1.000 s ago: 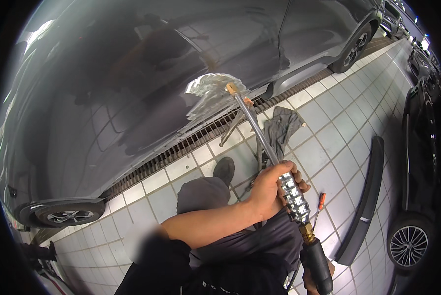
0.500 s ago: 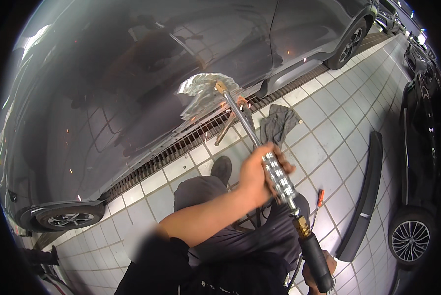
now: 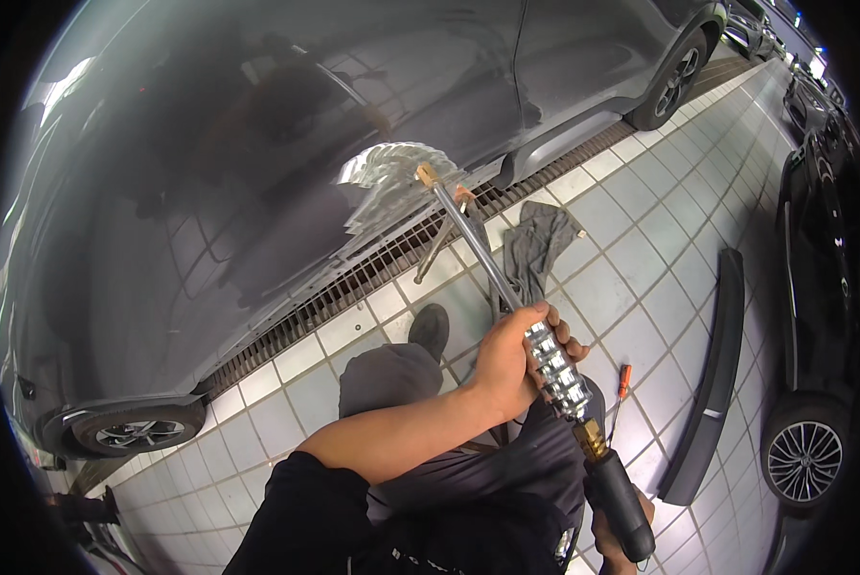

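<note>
My left hand point(image 3: 511, 369) is closed around the ribbed chrome sliding weight point(image 3: 554, 369) of a long slide-hammer tool. My right hand point(image 3: 614, 537), partly hidden at the lower edge, grips the tool's black handle point(image 3: 619, 503), below a brass fitting point(image 3: 588, 438). The steel shaft point(image 3: 478, 251) runs up to a copper-coloured tip point(image 3: 425, 175) on a ground, bare-metal patch point(image 3: 377, 182) in a dark grey car's door point(image 3: 257, 211). Just right of the tip, another metal piece with an orange end point(image 3: 463, 196) sits low by the panel.
A grey rag point(image 3: 535, 249), an orange-handled tool point(image 3: 624, 381) and a long black trim strip point(image 3: 712, 345) lie on the tiled floor point(image 3: 645, 235). A grated drain point(image 3: 286, 335) runs beside the car. A black car point(image 3: 823, 259) stands at right. My knee and boot point(image 3: 428, 331) are below.
My left hand and the chrome weight slid up the shaft half a second ago and are now a little lower again. The sparks seen then are gone. The view has shifted slightly.
</note>
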Action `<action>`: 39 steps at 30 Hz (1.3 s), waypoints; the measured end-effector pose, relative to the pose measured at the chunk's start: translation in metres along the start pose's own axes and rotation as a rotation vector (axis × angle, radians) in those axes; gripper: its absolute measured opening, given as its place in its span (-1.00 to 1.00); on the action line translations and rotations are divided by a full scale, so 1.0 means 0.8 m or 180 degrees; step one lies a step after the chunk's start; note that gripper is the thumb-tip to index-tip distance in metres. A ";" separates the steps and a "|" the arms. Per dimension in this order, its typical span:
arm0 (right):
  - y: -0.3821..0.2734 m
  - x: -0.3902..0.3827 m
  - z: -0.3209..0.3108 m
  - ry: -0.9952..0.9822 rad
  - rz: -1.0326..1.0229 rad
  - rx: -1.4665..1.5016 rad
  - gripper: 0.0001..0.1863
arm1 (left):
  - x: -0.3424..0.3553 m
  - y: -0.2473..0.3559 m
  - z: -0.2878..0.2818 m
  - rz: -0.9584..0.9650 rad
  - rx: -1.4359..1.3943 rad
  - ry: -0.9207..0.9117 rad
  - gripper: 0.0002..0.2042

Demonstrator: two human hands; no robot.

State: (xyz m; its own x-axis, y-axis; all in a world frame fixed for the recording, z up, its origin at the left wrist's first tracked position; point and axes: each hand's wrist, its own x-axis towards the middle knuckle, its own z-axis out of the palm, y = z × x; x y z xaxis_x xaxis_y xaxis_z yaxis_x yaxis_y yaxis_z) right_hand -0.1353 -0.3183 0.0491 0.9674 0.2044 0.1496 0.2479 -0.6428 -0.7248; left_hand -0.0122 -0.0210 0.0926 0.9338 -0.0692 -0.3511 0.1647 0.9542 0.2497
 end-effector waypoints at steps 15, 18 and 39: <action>-0.057 0.038 -0.013 -0.0192 -0.0157 -0.0848 -0.84 | 0.019 0.036 0.001 0.0155 -0.0019 0.0280 -0.78; -0.058 0.034 -0.013 -0.0240 0.0115 -0.0236 -0.83 | 0.009 0.021 0.003 0.0092 0.0124 0.0483 -0.79; -0.009 0.000 0.001 -0.0558 0.0841 0.1341 -0.71 | 0.007 0.011 0.006 0.0064 0.0092 0.0001 -0.81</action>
State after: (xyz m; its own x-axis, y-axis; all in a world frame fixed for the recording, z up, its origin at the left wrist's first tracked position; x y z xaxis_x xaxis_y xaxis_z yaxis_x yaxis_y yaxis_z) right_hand -0.1373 -0.3134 0.0537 0.9619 0.2192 -0.1633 -0.0805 -0.3439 -0.9355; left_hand -0.0043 -0.0146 0.0968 0.9369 -0.0499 -0.3461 0.1548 0.9466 0.2828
